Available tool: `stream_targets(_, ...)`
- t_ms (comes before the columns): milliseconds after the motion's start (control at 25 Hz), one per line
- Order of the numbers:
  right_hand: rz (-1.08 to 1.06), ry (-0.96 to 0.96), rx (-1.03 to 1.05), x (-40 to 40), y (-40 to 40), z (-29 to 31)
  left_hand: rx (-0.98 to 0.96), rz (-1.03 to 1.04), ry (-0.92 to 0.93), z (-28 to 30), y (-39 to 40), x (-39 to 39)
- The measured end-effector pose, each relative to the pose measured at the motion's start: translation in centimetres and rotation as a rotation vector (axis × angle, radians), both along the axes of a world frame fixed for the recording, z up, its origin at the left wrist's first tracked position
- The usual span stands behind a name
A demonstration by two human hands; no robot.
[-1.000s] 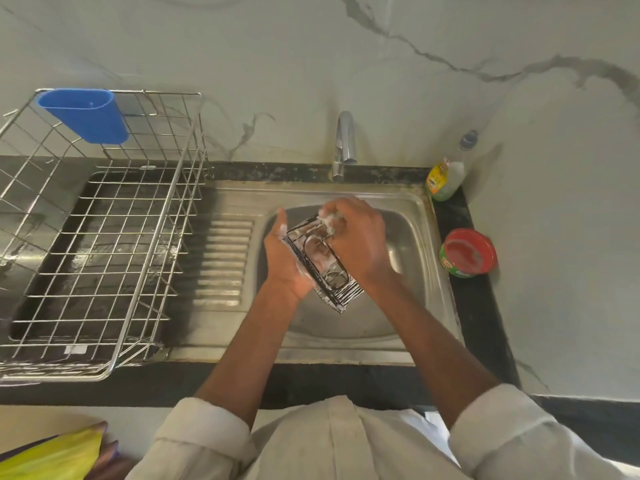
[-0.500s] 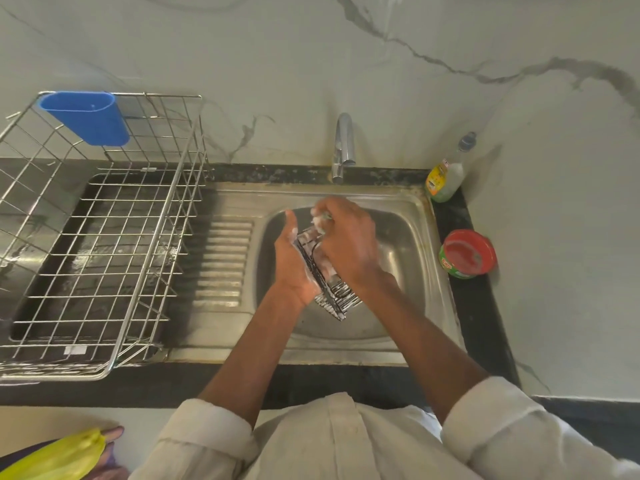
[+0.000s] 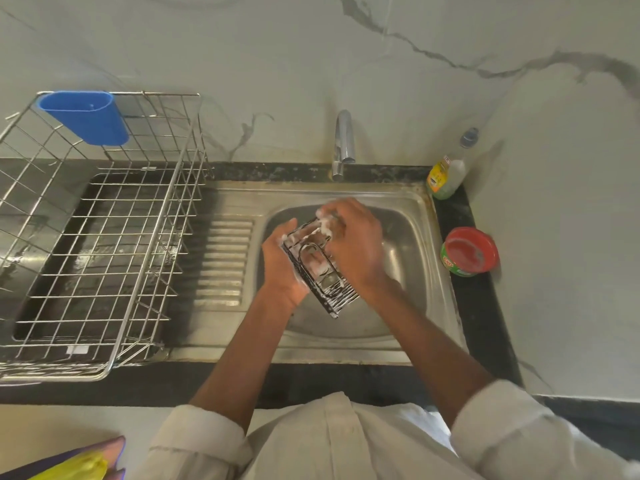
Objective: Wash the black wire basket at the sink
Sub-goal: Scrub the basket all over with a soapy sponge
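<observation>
While held over the steel sink (image 3: 420,244), the black wire basket (image 3: 320,271) lies tilted, its long axis running from upper left, near the tap (image 3: 343,143), down to lower right toward the person. Left hand (image 3: 282,268): fingers wrapped round the basket's left long side. Right hand (image 3: 356,244): curled over the far end, foam on the fingertips; whether it pinches a scrubber cannot be told. Soap tub (image 3: 469,251) and bottle (image 3: 446,174): right of sink. Dish rack (image 3: 104,237): left.

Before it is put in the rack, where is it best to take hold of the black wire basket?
Probably the free lower end of the black wire basket, from the near side: its upper part is soapy and covered by the left hand and right hand.
</observation>
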State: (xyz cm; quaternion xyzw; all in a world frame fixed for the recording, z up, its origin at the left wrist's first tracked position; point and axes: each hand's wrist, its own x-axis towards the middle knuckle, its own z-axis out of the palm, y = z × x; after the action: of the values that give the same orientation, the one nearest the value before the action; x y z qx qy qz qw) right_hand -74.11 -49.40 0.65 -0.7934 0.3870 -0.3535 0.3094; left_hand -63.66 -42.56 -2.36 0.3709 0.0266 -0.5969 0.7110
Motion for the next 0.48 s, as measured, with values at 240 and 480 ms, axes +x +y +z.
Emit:
stream_targets(240, 0.015, 0.111, 0.252, -2.6, 0.4, -2.3, -0.047, 0.085, -0.002, -1.6, 1.5, 1.8)
stream_targets(480, -0.344, -0.070, 1.154, -6.1, -0.9, -6.7, -0.115, 0.060, 0.066, -3.2, 3.7, 1.9)
